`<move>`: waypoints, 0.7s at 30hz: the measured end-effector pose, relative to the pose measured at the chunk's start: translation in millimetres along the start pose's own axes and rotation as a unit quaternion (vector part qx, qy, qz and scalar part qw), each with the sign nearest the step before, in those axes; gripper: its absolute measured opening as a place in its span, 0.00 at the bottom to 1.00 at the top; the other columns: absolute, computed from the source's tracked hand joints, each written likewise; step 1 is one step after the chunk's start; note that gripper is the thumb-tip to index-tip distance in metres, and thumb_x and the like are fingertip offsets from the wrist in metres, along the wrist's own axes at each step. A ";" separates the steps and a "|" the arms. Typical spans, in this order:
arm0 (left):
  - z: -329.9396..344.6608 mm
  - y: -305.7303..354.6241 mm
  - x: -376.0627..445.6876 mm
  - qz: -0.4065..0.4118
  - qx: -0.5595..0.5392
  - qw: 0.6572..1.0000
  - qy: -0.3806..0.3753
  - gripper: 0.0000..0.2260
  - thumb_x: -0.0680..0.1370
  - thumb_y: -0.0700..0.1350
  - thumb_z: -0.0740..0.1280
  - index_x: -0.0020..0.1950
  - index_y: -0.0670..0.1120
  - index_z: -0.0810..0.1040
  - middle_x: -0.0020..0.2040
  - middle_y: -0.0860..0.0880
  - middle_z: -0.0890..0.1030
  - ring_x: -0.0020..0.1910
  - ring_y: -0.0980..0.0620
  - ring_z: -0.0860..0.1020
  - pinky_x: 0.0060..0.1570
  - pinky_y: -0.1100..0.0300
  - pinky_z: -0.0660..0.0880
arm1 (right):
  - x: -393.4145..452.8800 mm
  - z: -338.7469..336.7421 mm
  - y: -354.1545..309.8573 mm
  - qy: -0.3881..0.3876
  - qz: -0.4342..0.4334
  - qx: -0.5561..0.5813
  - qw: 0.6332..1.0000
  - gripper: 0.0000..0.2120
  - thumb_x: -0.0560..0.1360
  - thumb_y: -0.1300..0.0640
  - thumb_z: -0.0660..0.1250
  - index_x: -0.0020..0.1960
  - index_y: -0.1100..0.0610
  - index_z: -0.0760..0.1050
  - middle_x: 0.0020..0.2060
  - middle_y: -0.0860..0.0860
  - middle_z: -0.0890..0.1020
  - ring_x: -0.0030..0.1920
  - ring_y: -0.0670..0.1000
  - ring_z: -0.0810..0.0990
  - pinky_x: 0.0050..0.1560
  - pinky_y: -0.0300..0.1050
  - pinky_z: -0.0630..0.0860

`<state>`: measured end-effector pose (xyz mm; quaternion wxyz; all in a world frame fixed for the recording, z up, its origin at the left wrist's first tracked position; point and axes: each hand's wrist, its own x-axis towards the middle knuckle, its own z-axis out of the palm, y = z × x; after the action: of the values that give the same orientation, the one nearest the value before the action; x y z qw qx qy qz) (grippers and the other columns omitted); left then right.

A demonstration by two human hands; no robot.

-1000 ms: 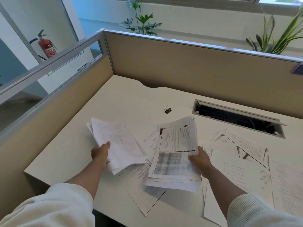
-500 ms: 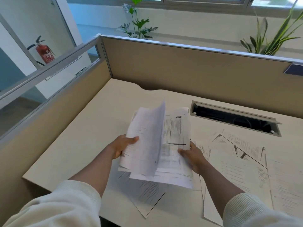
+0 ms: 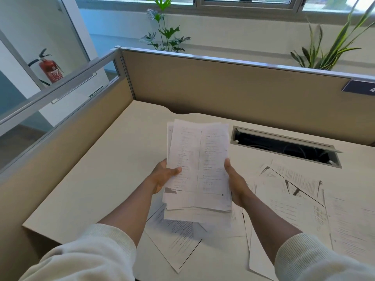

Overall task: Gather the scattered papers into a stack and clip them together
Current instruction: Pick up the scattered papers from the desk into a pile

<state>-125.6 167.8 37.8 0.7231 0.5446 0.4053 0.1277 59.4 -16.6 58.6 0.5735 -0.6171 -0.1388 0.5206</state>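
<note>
Both hands, left hand point(image 3: 162, 175) and right hand point(image 3: 236, 183), grip a partial stack point(image 3: 197, 165); loose papers point(image 3: 294, 199) remain, clipping undone.

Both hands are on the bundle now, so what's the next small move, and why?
Probably tap the bundle square, then reach for the loose sheets on the desk. The left hand and right hand grip its sides, its edges look uneven, and more pages lie to the right and beneath. No clip is visible.
</note>
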 end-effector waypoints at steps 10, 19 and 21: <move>21.9 40.3 1.4 0.116 0.011 0.993 0.026 0.23 0.68 0.35 0.78 0.62 0.41 0.79 0.54 0.44 0.84 0.51 0.47 0.83 0.45 0.52 0.82 | 1.6 17.7 -29.5 0.108 -0.135 -0.078 0.982 0.16 0.72 0.64 0.71 0.58 0.56 0.76 0.49 0.52 0.83 0.49 0.51 0.82 0.43 0.45 0.80; 22.1 30.1 -0.3 0.105 0.068 0.992 -0.008 0.22 0.68 0.42 0.79 0.61 0.45 0.80 0.56 0.46 0.83 0.56 0.47 0.81 0.50 0.52 0.80 | -1.9 2.9 -17.5 0.090 -0.129 -0.166 0.974 0.16 0.73 0.64 0.69 0.59 0.55 0.74 0.52 0.54 0.80 0.54 0.55 0.79 0.52 0.55 0.80; 24.5 21.5 0.2 0.089 0.087 0.992 -0.021 0.19 0.72 0.41 0.76 0.62 0.45 0.80 0.57 0.47 0.83 0.57 0.48 0.80 0.51 0.54 0.79 | -2.6 -1.8 -12.1 0.087 -0.111 -0.209 0.968 0.15 0.75 0.66 0.67 0.60 0.57 0.73 0.53 0.55 0.80 0.55 0.56 0.78 0.54 0.57 0.80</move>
<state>-102.2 159.2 58.8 0.6669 0.6420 0.3496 0.1446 64.8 -15.9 69.9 0.4958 -0.7467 -0.2616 0.3580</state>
